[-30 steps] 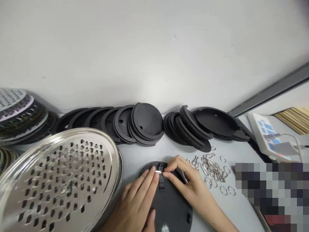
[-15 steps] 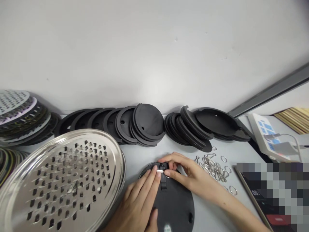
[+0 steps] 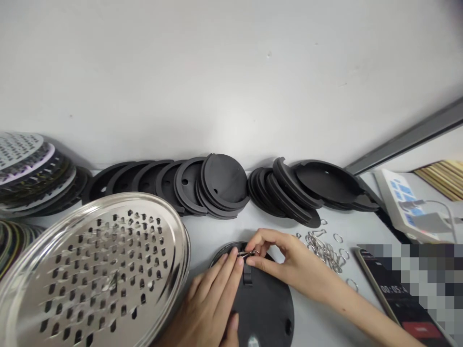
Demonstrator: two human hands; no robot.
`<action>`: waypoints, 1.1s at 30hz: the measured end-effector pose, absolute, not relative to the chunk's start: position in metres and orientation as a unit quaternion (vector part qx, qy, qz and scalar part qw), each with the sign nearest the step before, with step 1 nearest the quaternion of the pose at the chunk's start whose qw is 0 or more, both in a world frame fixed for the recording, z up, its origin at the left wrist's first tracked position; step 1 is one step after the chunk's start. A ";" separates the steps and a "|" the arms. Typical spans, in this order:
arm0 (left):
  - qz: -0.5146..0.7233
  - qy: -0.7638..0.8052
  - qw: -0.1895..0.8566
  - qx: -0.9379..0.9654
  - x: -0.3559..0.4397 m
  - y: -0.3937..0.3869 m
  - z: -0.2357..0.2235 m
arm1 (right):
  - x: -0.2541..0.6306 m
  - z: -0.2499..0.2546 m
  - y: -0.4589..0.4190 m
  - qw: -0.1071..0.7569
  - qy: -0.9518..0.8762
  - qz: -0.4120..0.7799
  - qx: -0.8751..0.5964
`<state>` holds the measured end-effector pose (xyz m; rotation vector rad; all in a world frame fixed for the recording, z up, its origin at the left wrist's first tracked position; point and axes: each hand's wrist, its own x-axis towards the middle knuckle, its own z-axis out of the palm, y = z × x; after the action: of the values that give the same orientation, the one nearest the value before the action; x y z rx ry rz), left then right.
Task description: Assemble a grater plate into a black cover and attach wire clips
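Observation:
A round black plastic disc [image 3: 265,303] lies flat at the front, with a raised strap-like piece [image 3: 248,275] on its upper part and a small hole near its right edge. Over the top of the disc, my right hand [image 3: 280,255] pinches a small metal snap hook [image 3: 249,253] between thumb and fingers; its ring end shows at the fingertips. My left hand [image 3: 217,289] rests flat on the disc's left side with fingers stretched out. Its fingertips touch the hook's other end, and they partly cover the disc.
Metal snap hooks and rings [image 3: 325,251] lie in a pile to the right. Large metal grater plates [image 3: 108,270] are stacked at left. Black discs [image 3: 226,180] lean along the wall. A phone [image 3: 398,299], partly pixelated, and a power strip [image 3: 400,197] are at right.
The snap hook in my right hand has turned, and its ring end now shows by the fingertips. My left hand stays on the disc. The view has shifted slightly.

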<state>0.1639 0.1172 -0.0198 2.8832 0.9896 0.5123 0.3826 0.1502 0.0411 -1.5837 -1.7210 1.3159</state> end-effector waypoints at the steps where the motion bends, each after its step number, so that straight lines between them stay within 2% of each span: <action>1: 0.166 0.320 0.029 0.932 0.164 0.117 -0.020 | 0.382 0.041 0.150 0.225 -0.618 0.483 -0.578; 13: 0.166 0.320 0.050 0.931 0.164 0.119 -0.018 | 0.391 0.034 0.169 0.173 -0.554 0.611 -0.538; 18: 0.155 0.324 0.060 0.931 0.164 0.117 -0.020 | 0.392 0.038 0.166 0.153 -0.600 0.559 -0.552; 27: 0.175 0.362 0.070 0.913 0.164 0.112 -0.019 | 0.383 0.050 0.147 0.175 -0.652 0.428 -0.602; 30: 0.178 0.377 0.082 0.905 0.164 0.113 -0.017 | 0.385 0.053 0.146 0.164 -0.639 0.435 -0.612; 33: 0.162 0.364 0.089 0.913 0.163 0.113 -0.014 | 0.387 0.050 0.150 0.165 -0.597 0.497 -0.608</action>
<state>0.1626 0.1133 -0.0141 2.7156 1.0825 0.4824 0.3875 0.1502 0.0504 -1.7326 -1.7012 1.4147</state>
